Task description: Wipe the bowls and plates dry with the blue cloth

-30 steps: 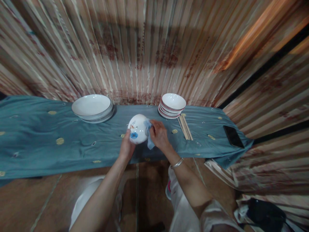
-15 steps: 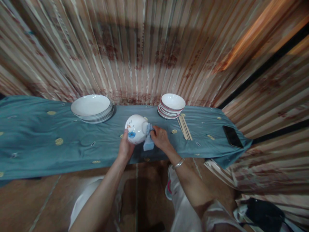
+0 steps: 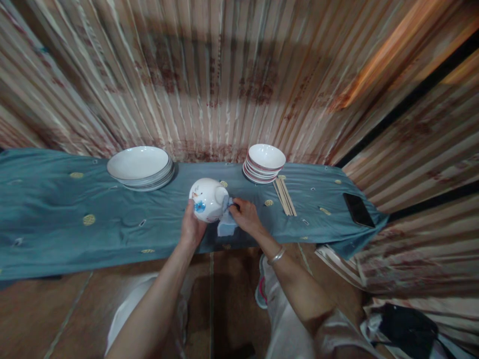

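Between left fingers (image 3: pixel 190 211), clamped on it, and right fingers (image 3: pixel 237 205), pinching blue cloth (image 3: pixel 226 226): floral bowl (image 3: pixel 205 192), seemingly mid-wipe; probably needs turning next.

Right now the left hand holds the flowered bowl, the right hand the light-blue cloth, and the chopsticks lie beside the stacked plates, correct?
No: the head view shows the chopsticks beside the stacked bowls, not the plates. The rest holds.

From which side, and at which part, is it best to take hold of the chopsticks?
I would grip the near half of the chopsticks, pinching from above on the near side: they lie flat in a narrow group, their far ends close beside the stack of bowls, the near ends apart from it.
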A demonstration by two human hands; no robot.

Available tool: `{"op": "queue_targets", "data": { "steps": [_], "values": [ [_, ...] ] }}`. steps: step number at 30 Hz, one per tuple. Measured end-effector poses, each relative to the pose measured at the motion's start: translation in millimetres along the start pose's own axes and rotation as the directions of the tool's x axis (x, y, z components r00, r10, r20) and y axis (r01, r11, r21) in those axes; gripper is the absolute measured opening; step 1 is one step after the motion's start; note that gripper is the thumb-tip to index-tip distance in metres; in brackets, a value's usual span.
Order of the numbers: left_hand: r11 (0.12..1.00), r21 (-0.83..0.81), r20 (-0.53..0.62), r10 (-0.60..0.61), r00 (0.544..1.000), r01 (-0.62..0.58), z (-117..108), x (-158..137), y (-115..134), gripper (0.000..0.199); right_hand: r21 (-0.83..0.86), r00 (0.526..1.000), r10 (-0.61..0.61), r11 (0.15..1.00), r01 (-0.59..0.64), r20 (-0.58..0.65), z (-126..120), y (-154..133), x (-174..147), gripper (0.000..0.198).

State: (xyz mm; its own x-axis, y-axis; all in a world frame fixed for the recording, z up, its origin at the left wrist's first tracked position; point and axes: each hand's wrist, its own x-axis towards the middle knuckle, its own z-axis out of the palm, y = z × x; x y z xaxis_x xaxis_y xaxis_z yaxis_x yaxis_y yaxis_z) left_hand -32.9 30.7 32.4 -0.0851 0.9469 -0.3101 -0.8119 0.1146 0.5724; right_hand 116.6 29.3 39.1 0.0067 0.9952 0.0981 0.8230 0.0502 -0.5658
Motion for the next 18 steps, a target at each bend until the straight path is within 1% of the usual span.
{"op": "queue_targets", "data": {
  "steps": [2,4,7,9,12,15,17,18],
  "values": [
    [1.000,-0.001,-0.017,0.000,1.000,0.000,1,0,1,0.044,0.012,1.000,-0.014,1.000,0.014,-0.009,2,-1,-2,0.019],
    [1.000,-0.005,-0.037,0.000,0.999,0.000,1,1,1,0.043,0.007,0.998,-0.052,0.999,0.053,-0.018,4,-2,-6,0.017],
    [1.000,-0.030,-0.053,-0.002,0.999,0.000,0,3,2,0.042,-0.048,0.986,-0.159,0.986,0.157,-0.040,8,-4,-12,0.014],
    [0.999,-0.046,-0.050,-0.002,0.999,0.000,-1,4,2,0.041,-0.101,0.967,-0.247,0.965,0.241,-0.054,9,-6,-15,0.014],
    [0.998,-0.058,-0.026,0.003,1.000,-0.004,-1,4,2,0.041,-0.162,0.918,-0.390,0.913,0.375,-0.071,12,-10,-21,0.017],
    [0.998,-0.070,-0.018,-0.005,1.000,0.004,-1,4,0,0.043,-0.209,0.839,-0.533,0.837,0.505,-0.108,16,-17,-25,0.023],
    [0.996,-0.084,0.001,-0.014,1.000,0.014,-1,3,-1,0.045,-0.246,0.791,-0.597,0.793,0.558,-0.133,20,-21,-28,0.028],
    [0.996,-0.093,0.013,-0.016,1.000,0.017,-2,3,-2,0.045,-0.265,0.775,-0.616,0.778,0.570,-0.141,22,-23,-28,0.030]
  ]
}}
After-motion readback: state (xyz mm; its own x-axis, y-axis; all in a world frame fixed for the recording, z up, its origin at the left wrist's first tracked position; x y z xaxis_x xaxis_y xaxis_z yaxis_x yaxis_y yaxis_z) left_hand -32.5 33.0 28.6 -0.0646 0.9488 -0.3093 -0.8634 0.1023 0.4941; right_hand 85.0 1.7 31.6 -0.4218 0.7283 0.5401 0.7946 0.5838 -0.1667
